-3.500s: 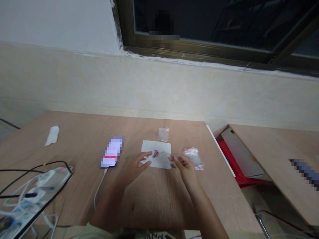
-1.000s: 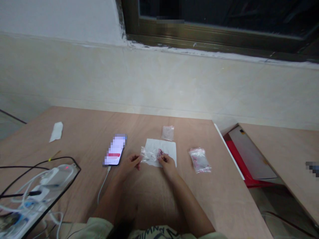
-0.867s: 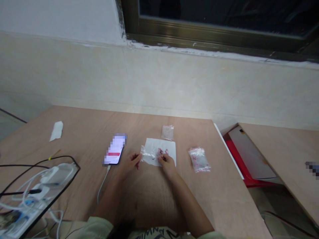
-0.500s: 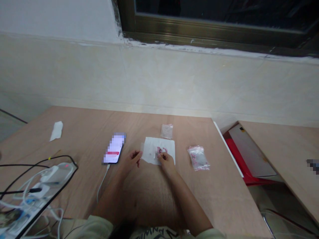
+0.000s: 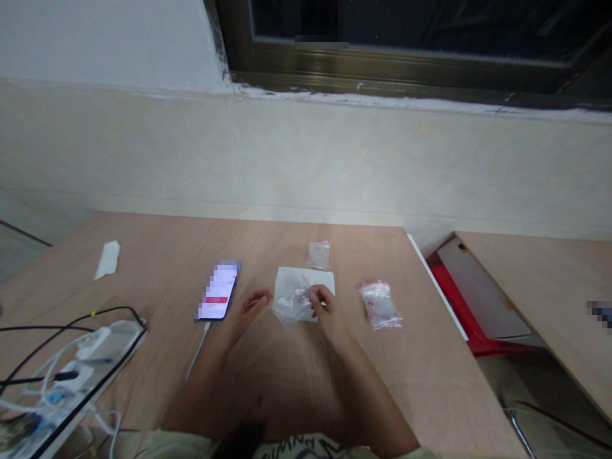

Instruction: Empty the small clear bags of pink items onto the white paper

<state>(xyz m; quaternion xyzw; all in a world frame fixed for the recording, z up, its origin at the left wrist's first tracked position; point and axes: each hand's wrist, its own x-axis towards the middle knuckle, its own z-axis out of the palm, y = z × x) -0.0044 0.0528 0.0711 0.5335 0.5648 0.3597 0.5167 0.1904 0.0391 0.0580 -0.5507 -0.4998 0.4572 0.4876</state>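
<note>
Fingers: On the left hand [image 5: 251, 309], the fingers [image 5: 262, 296] stand a little apart and lightly curved, with their tips just beside the bag's left edge; I cannot tell if they touch it. On the right hand [image 5: 327, 309], the fingers [image 5: 316, 292] come together on the right side of the bag and seem to pinch it.

Held thing: The clear plastic bag [image 5: 291, 301] lies between both hands, on the lower part of the white paper sheet [image 5: 306, 276]. Small pink pieces [image 5: 301, 295] show through the plastic, but they are too small to name.

Near things: A second plastic bag [image 5: 380, 305], with pink contents, lies to the right of the sheet, and a small clear bag [image 5: 318, 255] lies beyond it.

Table: All these things rest on a light wooden table [image 5: 157, 248].

Left side: A smartphone [image 5: 218, 290] with a blurred screen lies left of the sheet, joined to a white charging cable [image 5: 199, 338]. Farther left are a white paper scrap [image 5: 108, 260] and a power strip [image 5: 112, 341] with many cables.
</note>
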